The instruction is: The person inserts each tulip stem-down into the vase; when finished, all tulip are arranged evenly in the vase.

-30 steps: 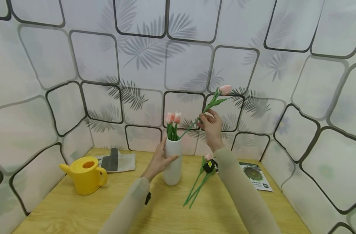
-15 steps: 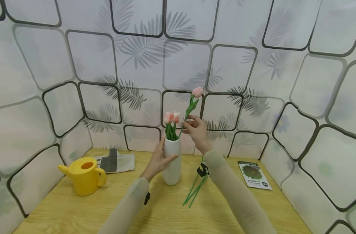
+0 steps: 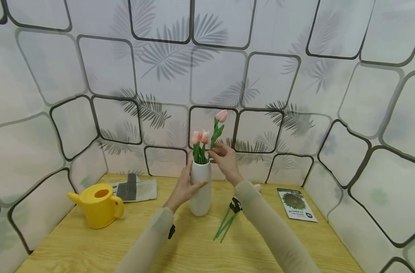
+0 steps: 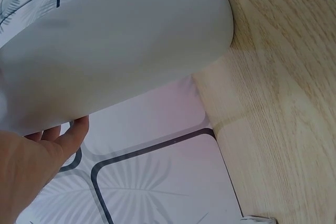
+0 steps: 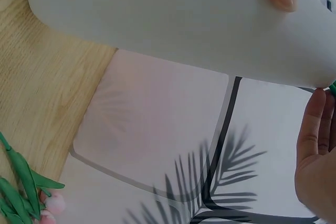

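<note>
A tall white vase stands upright on the table, with pink-and-white tulips in its mouth. My left hand grips the vase from the left, thumb across its front; the left wrist view shows that hand against the vase wall. At the rim, my right hand pinches the green stem of a light pink tulip, whose lower end is at the vase mouth. In the right wrist view the right hand is beside the rim, and the pinch itself is mostly hidden.
More tulips lie on the wooden table, partly under the right forearm. A yellow watering can and a folded grey-and-white cloth are at the left. A sunflower seed packet lies at the right. Patterned walls stand behind.
My right hand has moved left and down to the vase mouth, bringing the light pink tulip from a slant to nearly upright. The left hand has stayed on the vase.
</note>
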Tool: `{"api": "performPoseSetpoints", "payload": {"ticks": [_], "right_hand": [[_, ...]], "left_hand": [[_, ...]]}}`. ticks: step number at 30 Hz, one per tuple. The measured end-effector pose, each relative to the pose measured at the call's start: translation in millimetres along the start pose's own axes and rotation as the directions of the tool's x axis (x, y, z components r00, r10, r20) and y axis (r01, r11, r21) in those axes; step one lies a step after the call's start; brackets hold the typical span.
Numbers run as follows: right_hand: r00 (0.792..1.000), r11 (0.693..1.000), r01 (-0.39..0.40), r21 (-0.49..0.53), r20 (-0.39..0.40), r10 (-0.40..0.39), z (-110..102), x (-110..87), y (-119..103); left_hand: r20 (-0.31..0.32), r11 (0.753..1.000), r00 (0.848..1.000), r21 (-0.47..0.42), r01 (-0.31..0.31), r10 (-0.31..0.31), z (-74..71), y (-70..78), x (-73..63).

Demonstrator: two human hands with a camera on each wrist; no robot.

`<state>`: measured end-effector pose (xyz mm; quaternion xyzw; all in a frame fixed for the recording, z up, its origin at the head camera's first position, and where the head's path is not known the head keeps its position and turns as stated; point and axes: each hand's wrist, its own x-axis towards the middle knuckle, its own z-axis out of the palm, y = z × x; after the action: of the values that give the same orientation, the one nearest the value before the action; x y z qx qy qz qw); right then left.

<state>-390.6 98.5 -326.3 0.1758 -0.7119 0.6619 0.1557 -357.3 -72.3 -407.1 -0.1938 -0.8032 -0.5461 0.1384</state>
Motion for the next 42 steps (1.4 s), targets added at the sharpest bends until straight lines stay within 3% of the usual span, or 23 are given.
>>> {"api": "performPoseSetpoints", "payload": {"ticks": [12, 23, 30, 42], "right_hand": [[0.999, 1.0, 0.019, 0.001, 0.027, -0.019, 2, -5.3, 3], [0.997, 0.996, 0.081, -0.02, -0.003, -0.081, -1, -7.4, 12], [0.999, 0.998, 0.039, -0.057, -0.004, -0.039, 5, -9.6, 14], [1.0, 0.995, -0.018, -0.1, -0.015, 0.016, 5, -9.3, 19]], "left_hand": [[-0.007, 1.0, 1.0, 0.007, -0.005, 0.005, 1.1, -1.3, -1.3], [-0.003, 0.999, 1.0, 0.029, -0.028, 0.028, 3.2, 0.7, 1.5], [-0.029, 1.0, 0.999, 0.023, -0.017, 0.017, 1.6, -1.3, -1.3], [-0.015, 0.999, 0.999, 0.021, -0.032, 0.032, 0.2, -1.4, -1.4]]}}
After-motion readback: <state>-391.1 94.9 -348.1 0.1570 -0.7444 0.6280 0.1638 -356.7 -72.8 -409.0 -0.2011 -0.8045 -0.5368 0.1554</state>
